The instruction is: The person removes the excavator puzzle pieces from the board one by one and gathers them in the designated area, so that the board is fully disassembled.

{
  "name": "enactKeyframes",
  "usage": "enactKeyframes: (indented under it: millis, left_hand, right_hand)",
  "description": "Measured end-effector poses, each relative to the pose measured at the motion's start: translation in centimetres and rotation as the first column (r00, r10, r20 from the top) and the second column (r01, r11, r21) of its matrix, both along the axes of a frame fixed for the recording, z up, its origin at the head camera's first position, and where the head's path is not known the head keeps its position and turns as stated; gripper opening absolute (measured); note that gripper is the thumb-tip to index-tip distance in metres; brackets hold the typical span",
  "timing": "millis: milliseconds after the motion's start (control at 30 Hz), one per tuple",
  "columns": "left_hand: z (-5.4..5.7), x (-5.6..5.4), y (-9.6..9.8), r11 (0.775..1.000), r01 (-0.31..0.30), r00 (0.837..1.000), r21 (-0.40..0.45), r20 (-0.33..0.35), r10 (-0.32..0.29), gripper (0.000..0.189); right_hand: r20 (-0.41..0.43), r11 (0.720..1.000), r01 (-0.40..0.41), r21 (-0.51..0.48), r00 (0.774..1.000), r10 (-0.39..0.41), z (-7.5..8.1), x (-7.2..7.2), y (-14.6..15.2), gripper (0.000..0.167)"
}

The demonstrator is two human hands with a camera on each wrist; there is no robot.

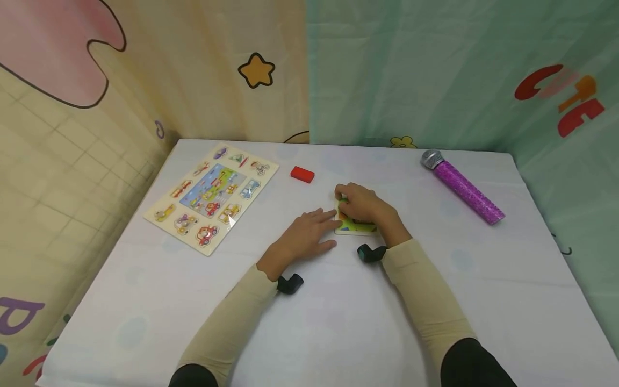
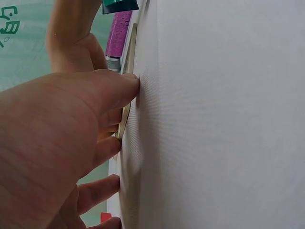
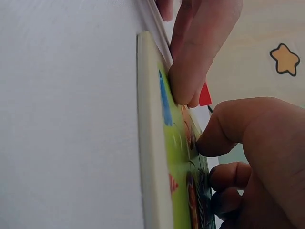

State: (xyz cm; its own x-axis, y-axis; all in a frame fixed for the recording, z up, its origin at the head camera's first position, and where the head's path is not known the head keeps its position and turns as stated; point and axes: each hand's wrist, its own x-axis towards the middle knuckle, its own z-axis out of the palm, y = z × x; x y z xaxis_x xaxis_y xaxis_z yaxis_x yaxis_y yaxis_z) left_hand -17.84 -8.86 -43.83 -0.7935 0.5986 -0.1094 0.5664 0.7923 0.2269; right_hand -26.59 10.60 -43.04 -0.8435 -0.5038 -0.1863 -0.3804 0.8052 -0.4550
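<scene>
A small puzzle board (image 1: 356, 230) with a green picture and a pale rim lies flat on the table. My right hand (image 1: 362, 203) is bent over it with curled fingers and covers much of the picture. In the right wrist view, the fingertips (image 3: 206, 147) of that hand rest at the picture's surface; I cannot tell whether they pinch a piece. From the left, my left hand (image 1: 304, 234) reaches in with fingers mostly stretched out. One of its fingers (image 3: 193, 71) touches the board's face, while the thumb (image 2: 121, 89) lies close to the table beside the board.
A larger picture puzzle board (image 1: 169, 228) with several vehicle pieces lies at the back left. Behind the hands is a red block (image 1: 302, 174). A glittery purple microphone (image 1: 466, 191) lies at the right. Printed curtains (image 1: 406, 70) hang behind the white table (image 1: 319, 333).
</scene>
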Motion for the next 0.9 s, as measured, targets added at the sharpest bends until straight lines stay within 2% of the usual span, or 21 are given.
enactKeyframes:
  millis: [200, 467, 767, 900]
  left_hand:
    - [0.0, 0.1, 0.1, 1.000, -0.002, 1.000, 0.006, -0.003, 0.002, 0.055]
    - [0.1, 0.2, 0.0, 1.000, 0.010, 0.999, 0.027, -0.040, -0.009, 0.054]
    - [0.0, 0.2, 0.1, 1.000, 0.012, 0.998, 0.028, -0.057, -0.011, 0.053]
    - [-0.1, 0.3, 0.1, 1.000, 0.005, 0.999, 0.024, -0.051, -0.004, 0.053]
  right_hand:
    - [0.015, 0.999, 0.012, 0.050, 1.000, -0.013, 0.3, 0.0, -0.5, 0.014]
    - [0.002, 0.992, 0.020, 0.123, 1.000, -0.020, 0.5, -0.1, -1.2, 0.007]
    - [0.016, 0.994, 0.034, 0.107, 0.999, -0.036, 1.1, -0.1, -1.3, 0.003]
    - [0.016, 0.995, 0.054, 0.086, 0.998, -0.055, 0.9, -0.1, -1.3, 0.005]
